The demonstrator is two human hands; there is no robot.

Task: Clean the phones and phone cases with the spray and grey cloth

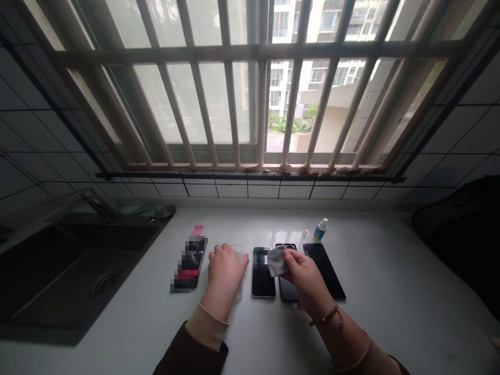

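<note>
My left hand (226, 268) is curled over a clear phone case (239, 251) on the counter, its thumb at the case's right edge and fingers along the far left. Most of the case is hidden beneath the hand. Between thumb and fingers, my right hand (299, 265) pinches a small grey cloth (277, 262). The cloth hangs over the gap between a black phone (263, 281) and a second dark phone (288, 292), which shows a camera bump at its top. To the right of that hand lies a larger dark slab, perhaps a tablet (325, 272).
A lit phone (200, 255), partly pixelated, lies at left below a pink slip (198, 229). A small spray bottle (321, 229) stands behind the tablet, near a clear cap (304, 233). The sink (105, 245) with its faucet (99, 204) is at left; a dark bag-like object (461, 234) is at right.
</note>
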